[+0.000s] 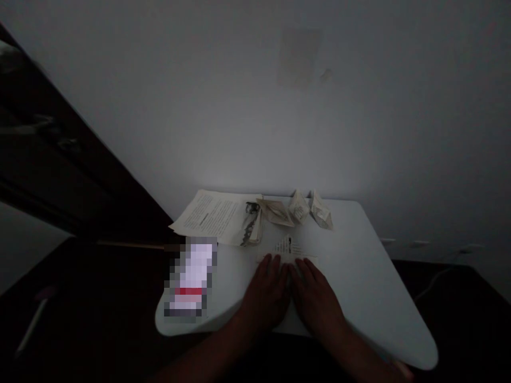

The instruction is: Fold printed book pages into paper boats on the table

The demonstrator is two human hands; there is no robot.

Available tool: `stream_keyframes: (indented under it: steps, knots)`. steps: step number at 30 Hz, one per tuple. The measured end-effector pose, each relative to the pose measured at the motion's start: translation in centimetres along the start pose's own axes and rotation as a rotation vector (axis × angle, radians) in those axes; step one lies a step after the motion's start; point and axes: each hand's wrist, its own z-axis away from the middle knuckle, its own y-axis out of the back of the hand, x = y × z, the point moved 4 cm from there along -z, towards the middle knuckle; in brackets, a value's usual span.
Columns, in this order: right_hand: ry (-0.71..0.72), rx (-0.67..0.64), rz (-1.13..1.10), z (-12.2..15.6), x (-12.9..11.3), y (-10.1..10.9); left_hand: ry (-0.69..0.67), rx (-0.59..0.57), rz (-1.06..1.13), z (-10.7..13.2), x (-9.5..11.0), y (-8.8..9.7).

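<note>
My left hand (265, 292) and my right hand (317, 295) lie flat side by side on a folded piece of printed paper (286, 248) on a white table (359, 276). The paper's pointed top sticks out beyond my fingertips; the rest is hidden under both palms. Fingers are spread and pressing down, not gripping.
A stack of printed sheets (217, 215) lies at the table's back left. Three folded paper shapes (297, 208) stand along the back edge by the wall. A blurred-out rectangular object (191, 279) rests at the front left. Dark furniture (59, 159) flanks the left side.
</note>
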Motion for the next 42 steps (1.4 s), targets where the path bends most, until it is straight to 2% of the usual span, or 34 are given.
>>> stream_keyframes:
  steps: [4, 10, 14, 29, 42]
  knots:
    - [-0.003, -0.028, 0.038, -0.3, -0.3, 0.3, 0.084, -0.041, 0.045, 0.0, -0.4, 0.3]
    - [-0.097, -0.066, 0.085, -1.0, -0.4, 1.3, 0.157, -0.096, 0.059, -0.1, -0.8, 0.7]
    - [-0.138, -0.074, 0.073, -1.3, -0.1, 1.5, 0.153, -0.103, 0.050, -0.4, -0.9, 1.0]
    - [-0.144, -0.076, 0.093, -2.7, 0.5, 1.6, 0.153, -0.124, -0.005, -2.0, -1.6, 0.9]
    - [-0.034, -0.075, 0.059, -4.2, 1.4, 1.2, 0.096, -0.108, -0.048, -3.6, -2.0, 1.0]
